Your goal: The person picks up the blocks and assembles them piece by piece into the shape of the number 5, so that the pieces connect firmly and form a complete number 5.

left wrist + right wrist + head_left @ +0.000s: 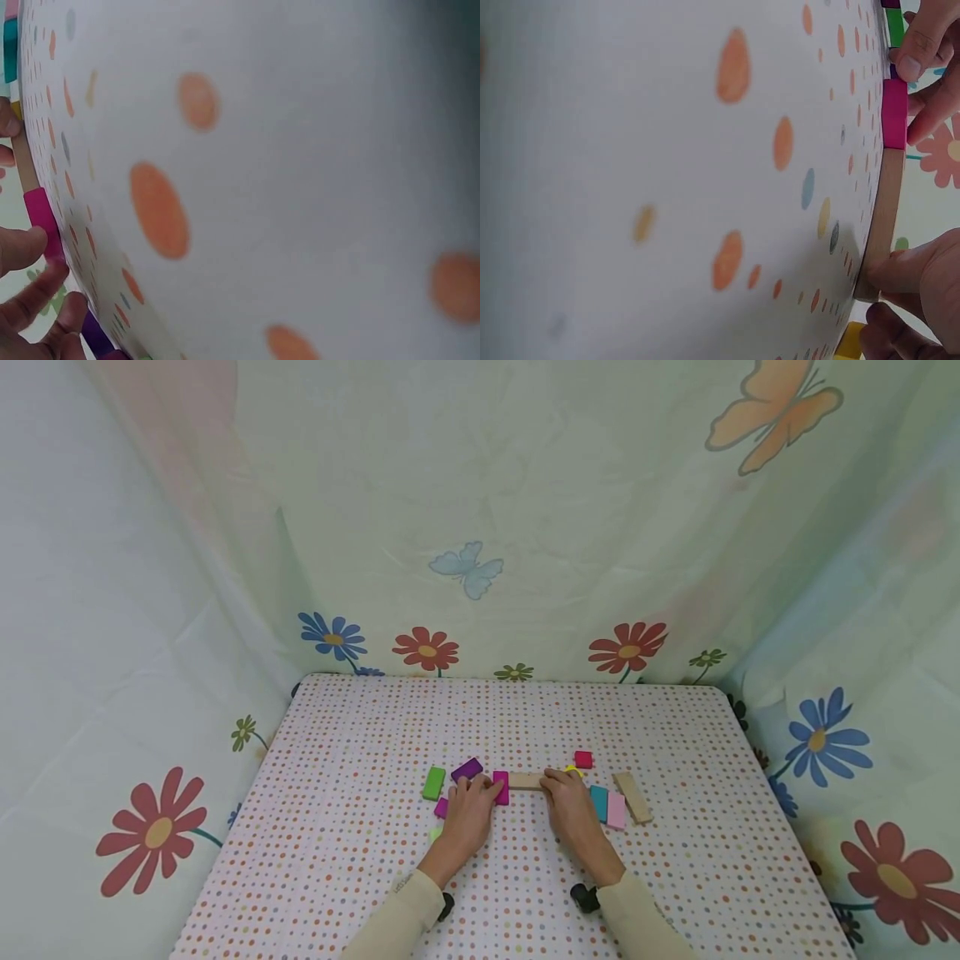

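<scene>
Over the middle of the table, my left hand (471,814) pinches a magenta block (502,787) between thumb and fingers. The block's right side meets the end of a long, flat plain wooden block (525,782). At that wooden block's other end, my right hand (573,814) grips it, with the thumb on the near face in the right wrist view (904,274). A purple block (467,768) lies just beyond my left fingers, and a smaller magenta block (441,808) beside them. Partly hidden behind my right hand is a yellow block (573,771).
A green block (433,783) lies left of the purple one, and a pale green piece (436,833) shows beside the left wrist. To the right are a red block (583,760), a teal block (598,803), a pink block (616,810) and another wooden block (633,797) on the dotted tabletop (525,893).
</scene>
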Motion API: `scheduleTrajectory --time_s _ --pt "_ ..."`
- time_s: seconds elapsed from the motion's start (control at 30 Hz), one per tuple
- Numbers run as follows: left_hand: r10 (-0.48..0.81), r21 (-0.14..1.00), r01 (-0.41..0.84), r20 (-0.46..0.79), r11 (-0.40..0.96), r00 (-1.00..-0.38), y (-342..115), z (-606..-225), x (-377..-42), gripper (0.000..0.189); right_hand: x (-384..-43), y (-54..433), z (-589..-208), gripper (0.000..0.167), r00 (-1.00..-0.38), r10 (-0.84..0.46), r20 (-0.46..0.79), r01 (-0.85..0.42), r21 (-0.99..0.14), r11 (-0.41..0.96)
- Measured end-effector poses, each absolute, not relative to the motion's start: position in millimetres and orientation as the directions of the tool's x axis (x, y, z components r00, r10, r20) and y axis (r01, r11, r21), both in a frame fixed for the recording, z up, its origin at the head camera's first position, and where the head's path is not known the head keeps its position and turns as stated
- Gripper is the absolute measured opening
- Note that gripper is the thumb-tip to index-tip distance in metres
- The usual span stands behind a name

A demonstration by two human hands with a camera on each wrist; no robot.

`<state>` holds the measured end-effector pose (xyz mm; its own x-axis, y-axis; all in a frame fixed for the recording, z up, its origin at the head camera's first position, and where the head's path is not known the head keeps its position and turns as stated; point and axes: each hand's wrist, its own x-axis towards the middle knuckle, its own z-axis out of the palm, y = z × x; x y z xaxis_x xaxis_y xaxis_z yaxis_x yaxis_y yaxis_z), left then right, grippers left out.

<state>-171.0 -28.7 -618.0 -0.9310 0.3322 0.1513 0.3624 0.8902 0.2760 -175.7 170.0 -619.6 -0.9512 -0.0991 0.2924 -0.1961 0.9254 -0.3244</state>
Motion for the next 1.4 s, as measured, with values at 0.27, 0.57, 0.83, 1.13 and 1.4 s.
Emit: scheduleTrajectory --time_s 0.27,0.57,0.83,1.13,1.4 --pt "0.322 0.329 0.372 0.197 0.868 -0.926 -38 -618 -170 0.036 -169 181 -613 0.018 -0.948 -0.077 0.308 -0.204 -0.406 0.891" --pt "0.284 0.363 0.361 0.247 0.859 -0.926 -53 -614 -181 0.034 -162 217 -605 0.024 -0.941 0.105 0.323 -0.024 -0.372 0.928" --pt "0.263 0.347 0.304 0.163 0.887 -0.951 -57 -615 -181 0.037 -154 250 -611 0.021 -0.898 0.215 0.385 0.045 -0.404 0.914" --pt "0.175 0.281 0.221 0.180 0.934 -0.968 -56 -617 -189 0.035 -146 257 -612 0.030 -0.905 0.329 0.268 0.181 -0.458 0.870" --pt "0.149 0.246 0.193 0.186 0.950 -0.971 -54 -618 -192 0.044 -144 259 -617 0.031 -0.904 0.363 0.226 0.224 -0.473 0.852"
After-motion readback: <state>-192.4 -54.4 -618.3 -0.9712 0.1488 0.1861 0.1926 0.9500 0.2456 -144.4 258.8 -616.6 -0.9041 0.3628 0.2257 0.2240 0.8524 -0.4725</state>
